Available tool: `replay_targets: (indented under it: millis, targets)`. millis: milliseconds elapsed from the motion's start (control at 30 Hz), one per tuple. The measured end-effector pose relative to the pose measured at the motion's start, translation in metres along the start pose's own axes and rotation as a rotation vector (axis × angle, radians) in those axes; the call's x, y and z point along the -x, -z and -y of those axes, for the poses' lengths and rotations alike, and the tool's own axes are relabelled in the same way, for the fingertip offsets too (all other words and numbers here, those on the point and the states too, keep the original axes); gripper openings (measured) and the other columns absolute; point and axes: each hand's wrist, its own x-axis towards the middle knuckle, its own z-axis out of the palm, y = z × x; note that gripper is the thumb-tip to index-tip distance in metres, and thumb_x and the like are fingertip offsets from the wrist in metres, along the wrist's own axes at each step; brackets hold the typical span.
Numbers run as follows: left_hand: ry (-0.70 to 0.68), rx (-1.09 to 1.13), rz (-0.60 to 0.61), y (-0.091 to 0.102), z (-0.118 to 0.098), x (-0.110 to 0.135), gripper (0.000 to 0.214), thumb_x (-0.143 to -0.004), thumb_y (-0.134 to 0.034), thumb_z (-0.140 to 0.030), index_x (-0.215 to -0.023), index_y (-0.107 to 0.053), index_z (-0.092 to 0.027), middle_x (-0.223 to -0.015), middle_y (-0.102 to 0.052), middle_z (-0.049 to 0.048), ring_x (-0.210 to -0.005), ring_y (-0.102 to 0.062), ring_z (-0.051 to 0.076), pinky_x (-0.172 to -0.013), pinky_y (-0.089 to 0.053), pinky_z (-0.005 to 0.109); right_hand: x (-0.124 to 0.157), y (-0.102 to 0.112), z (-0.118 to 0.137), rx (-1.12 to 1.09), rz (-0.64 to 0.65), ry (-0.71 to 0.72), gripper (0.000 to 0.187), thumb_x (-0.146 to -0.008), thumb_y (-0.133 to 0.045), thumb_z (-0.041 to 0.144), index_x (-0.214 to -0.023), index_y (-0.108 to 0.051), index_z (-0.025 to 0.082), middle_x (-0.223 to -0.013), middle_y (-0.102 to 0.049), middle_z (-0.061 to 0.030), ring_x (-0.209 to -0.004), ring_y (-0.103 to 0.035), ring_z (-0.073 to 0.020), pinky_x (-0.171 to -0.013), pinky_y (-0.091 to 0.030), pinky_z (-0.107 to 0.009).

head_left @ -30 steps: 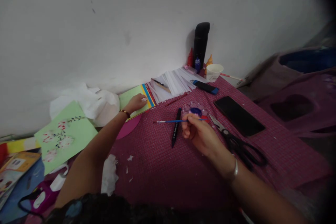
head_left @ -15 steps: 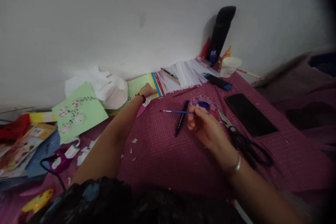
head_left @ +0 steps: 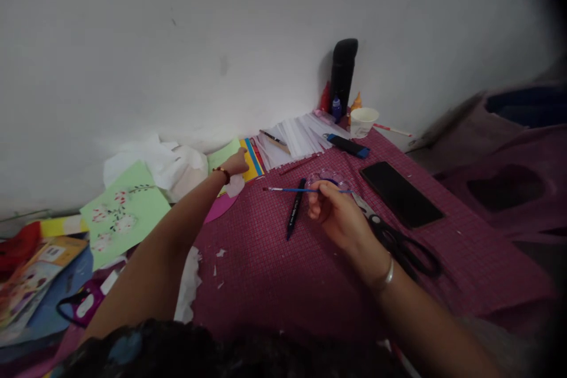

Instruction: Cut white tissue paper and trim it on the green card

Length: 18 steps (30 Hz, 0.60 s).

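My right hand [head_left: 339,215] is closed around a thin blue paintbrush [head_left: 287,190], held level above the table with its bristles to the left. Under and behind that hand lie a black marker [head_left: 296,209], a clear scalloped paint palette [head_left: 316,176] with blue paint, and black-handled scissors [head_left: 401,242]. At the back, my left hand [head_left: 234,166] reaches onto a stack of coloured sheets, its fingers closed at the edge of the green paper [head_left: 218,156]. Yellow paper [head_left: 252,168] shows beside the fingers, which partly hide their grip.
A green card with painted flowers [head_left: 126,212] lies left, before crumpled white paper [head_left: 181,168]. A phone [head_left: 401,194], a blue-and-black cutter [head_left: 348,146] and a white cup [head_left: 364,121] are on the right. Paint bottles [head_left: 336,109] stand by the wall. A purple glue gun [head_left: 88,304] lies left.
My left hand has shifted the green paper leftward, baring more of the yellow sheet. The right hand keeps the paintbrush in much the same pose. The view has turned slightly right.
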Motion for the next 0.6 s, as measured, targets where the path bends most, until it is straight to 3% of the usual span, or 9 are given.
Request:
replay_targets:
  millis: [167, 267, 400, 467, 600]
  targets:
    - [-0.088, 0.1, 0.055, 0.002, 0.023, 0.016, 0.028, -0.094, -0.06, -0.034, -0.114, -0.062, -0.014, -0.112, -0.065, 0.0088, -0.095, -0.064, 0.019, -0.083, -0.056, 0.039, 0.001, -0.001, 0.0, -0.006, 0.018, 0.006, 0.013, -0.079, -0.065, 0.032, -0.077, -0.067, 0.019, -0.062, -0.059, 0.0022, -0.048, -0.049, -0.0074, -0.047, -0.042, -0.021]
    - [-0.084, 0.216, 0.058, 0.0, 0.041, 0.025, 0.029, -0.095, -0.058, -0.038, -0.108, -0.063, -0.013, -0.097, -0.066, 0.0055, -0.078, -0.064, 0.015, -0.07, -0.056, 0.032, 0.0, 0.0, -0.002, -0.013, 0.027, 0.022, 0.014, -0.078, -0.066, 0.032, -0.077, -0.068, 0.019, -0.061, -0.059, 0.0022, -0.048, -0.05, -0.0075, -0.047, -0.043, -0.021]
    - [-0.116, 0.381, -0.017, -0.004, 0.06, 0.03, 0.027, -0.093, -0.054, -0.036, -0.096, -0.067, -0.012, -0.068, -0.061, 0.0009, -0.053, -0.055, 0.011, -0.05, -0.044, 0.023, -0.001, 0.001, -0.004, -0.017, 0.034, 0.001, 0.013, -0.08, -0.066, 0.03, -0.076, -0.069, 0.019, -0.061, -0.06, 0.0019, -0.047, -0.05, -0.0068, -0.046, -0.043, -0.02]
    - [-0.159, 0.444, -0.05, -0.006, 0.065, 0.03, 0.025, -0.086, -0.057, -0.028, -0.1, -0.068, -0.012, -0.068, -0.062, 0.0014, -0.052, -0.055, 0.011, -0.048, -0.041, 0.022, -0.001, 0.001, -0.004, -0.013, 0.029, -0.004, 0.013, -0.08, -0.065, 0.03, -0.076, -0.07, 0.019, -0.061, -0.06, 0.002, -0.047, -0.05, -0.0068, -0.046, -0.043, -0.02]
    - [-0.231, 0.486, -0.127, -0.011, 0.069, 0.029, 0.053, -0.081, -0.058, -0.026, -0.132, -0.054, -0.012, -0.077, -0.062, 0.0018, -0.058, -0.057, 0.01, -0.054, -0.042, 0.021, -0.002, 0.001, -0.005, -0.006, 0.009, 0.011, 0.011, -0.079, -0.066, 0.029, -0.076, -0.069, 0.019, -0.061, -0.06, 0.0024, -0.047, -0.05, -0.0067, -0.046, -0.043, -0.02]
